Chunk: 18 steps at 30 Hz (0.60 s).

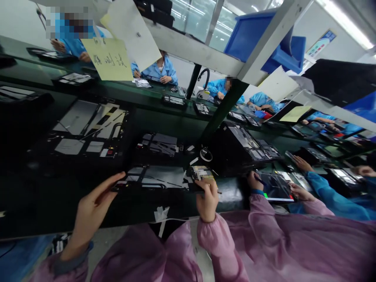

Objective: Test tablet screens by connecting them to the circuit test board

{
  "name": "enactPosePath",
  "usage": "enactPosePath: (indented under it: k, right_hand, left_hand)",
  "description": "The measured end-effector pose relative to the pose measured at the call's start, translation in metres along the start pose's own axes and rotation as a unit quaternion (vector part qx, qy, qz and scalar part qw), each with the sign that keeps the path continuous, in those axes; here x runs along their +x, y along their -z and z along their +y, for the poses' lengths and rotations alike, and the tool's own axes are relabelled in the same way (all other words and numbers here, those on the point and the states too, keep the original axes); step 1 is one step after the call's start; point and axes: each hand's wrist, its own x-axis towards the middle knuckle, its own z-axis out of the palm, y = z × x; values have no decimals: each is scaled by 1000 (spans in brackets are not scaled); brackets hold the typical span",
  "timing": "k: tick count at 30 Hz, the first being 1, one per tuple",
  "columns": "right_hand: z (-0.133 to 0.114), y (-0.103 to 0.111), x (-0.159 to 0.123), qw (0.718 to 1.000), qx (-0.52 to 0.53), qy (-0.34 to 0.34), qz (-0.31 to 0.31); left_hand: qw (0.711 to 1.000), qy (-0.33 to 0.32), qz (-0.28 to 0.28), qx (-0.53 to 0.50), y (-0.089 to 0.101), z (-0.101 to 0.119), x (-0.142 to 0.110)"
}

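An opened tablet (163, 177), with its inner plates, cables and boards showing, lies across in front of me at the near side of the bench. My left hand (95, 205) has its left end between the stretched fingers and the thumb. At the other end, my right hand (207, 197) grips the edge beside a yellowish circuit board (202, 171). Just behind it sits another opened tablet part (158, 144), and a small coil of white cable (206, 154) lies to the right of that.
Stacks of opened tablets stand at left (70, 147) and right (243, 143). A green post (219, 111) rises between them to a shelf with paper notes (108, 58) and blue bins (249, 31). A co-worker's hands (255, 182) hold a lit tablet (276, 187) at my right.
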Motion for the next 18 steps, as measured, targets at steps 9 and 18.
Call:
enactPosePath:
  k: [9,18]
  right_hand:
    - [21,-32,-60,971,-72,35,-227]
    - [-15,-70,-27,952,-154,-8,-265]
  left_hand:
    - [983,-56,-111,132,-1,-67,11]
    - [927,-138,-125,326,-14,-80,12]
